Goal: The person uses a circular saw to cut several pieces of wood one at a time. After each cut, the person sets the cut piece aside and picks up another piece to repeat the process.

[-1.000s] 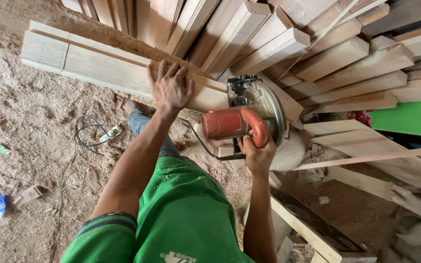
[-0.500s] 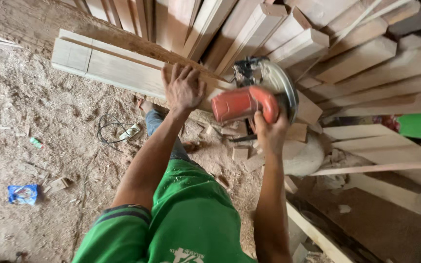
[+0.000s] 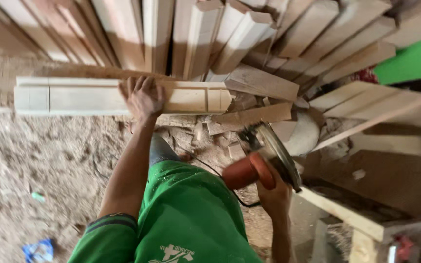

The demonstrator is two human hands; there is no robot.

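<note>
Meanwhile, left hand [image 3: 143, 99] spread flat on pale notched plank [image 3: 93, 95]; right hand [image 3: 275, 195] gripping orange circular saw [image 3: 261, 163] clear of wood. Best kept braced, blade away from fingers.

I see a dirt floor [image 3: 49, 160] carrying everything here, pale brown and thick with sawdust and shavings. A long pale plank [image 3: 98, 97] lies across it near the top of my view, with saw cuts marked across both ends. Beyond it a stack of sawn boards [image 3: 210, 34] fans out over the ground. Short offcuts [image 3: 220, 129] lie scattered in the sawdust just below the plank's right end, beside a longer offcut board [image 3: 254, 116]. A thin dark cable [image 3: 205, 168] trails over the floor there. At lower left I make out a crumpled blue wrapper [image 3: 39, 251] and, a little above it, a small green scrap [image 3: 37, 197].
</note>
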